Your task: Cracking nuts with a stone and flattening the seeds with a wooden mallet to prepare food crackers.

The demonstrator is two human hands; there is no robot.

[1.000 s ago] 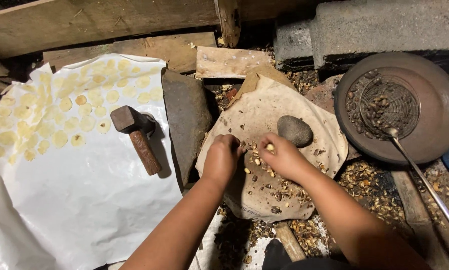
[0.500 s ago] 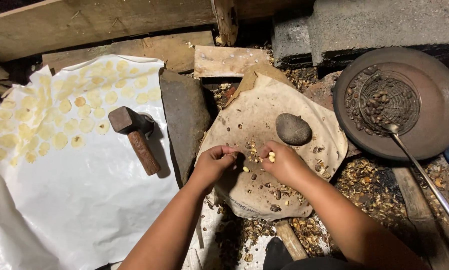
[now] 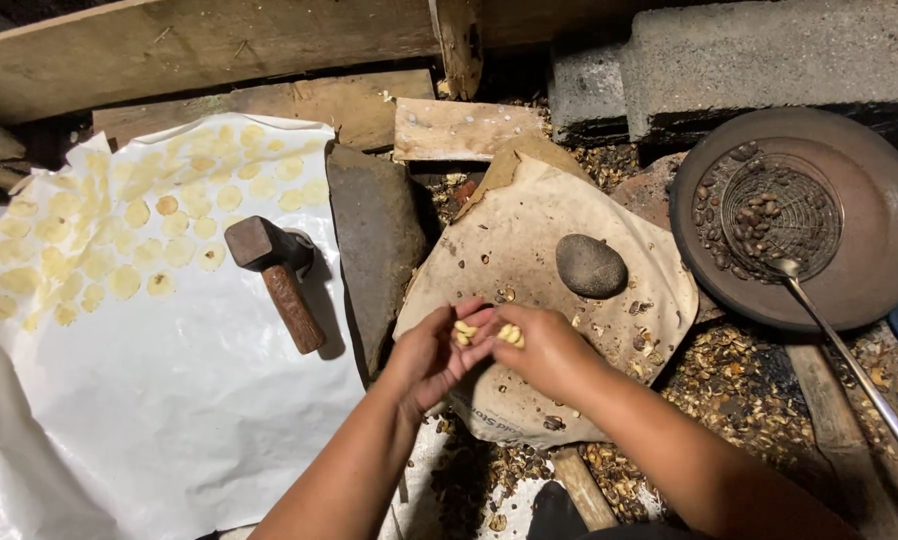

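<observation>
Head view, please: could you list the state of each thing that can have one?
Left hand: pinching a pale peeled kernel.
Right hand: holding pale kernels.
Rusty-headed wooden-handled hammer: lying unheld on white sheet.
Grey rounded stone: resting on brown paper.
Round dark pan: holding a wire skimmer with dark nuts.

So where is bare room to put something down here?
The white sheet is bare below the hammer. Its top left is crowded with flattened yellow pieces. The brown paper around the round stone carries shell bits.
</observation>
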